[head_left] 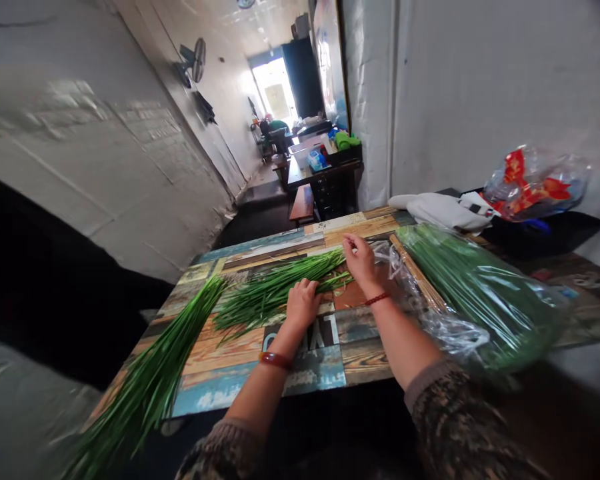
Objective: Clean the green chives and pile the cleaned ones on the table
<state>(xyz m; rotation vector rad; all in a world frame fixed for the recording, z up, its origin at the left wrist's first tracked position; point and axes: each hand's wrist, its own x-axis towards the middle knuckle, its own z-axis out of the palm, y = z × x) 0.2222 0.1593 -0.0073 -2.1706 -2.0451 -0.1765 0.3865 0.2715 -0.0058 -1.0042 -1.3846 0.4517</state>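
A loose pile of garlic chives (pixel 265 293) lies across the middle of the table. My left hand (pixel 303 305) rests on its near side, fingers curled over some stalks. At the pale stem ends, my right hand (pixel 361 263) is raised slightly with its fingers drawn together. Whatever is between those fingertips is too small to make out. To the left, a second bunch of chives (pixel 180 340) lies with its leaves hanging over the table's near edge. A clear plastic bag (pixel 485 293) full of long green stalks lies to the right of my right hand.
The table (pixel 260 350) has a wood-plank pattern. Beside the bag are a bundle of thin brown sticks (pixel 420 277) and crumpled clear plastic (pixel 447 333). A white cloth (pixel 440 208) and a red-marked clear bag (pixel 535 183) sit at the back right. Beyond stands another table (pixel 303 172).
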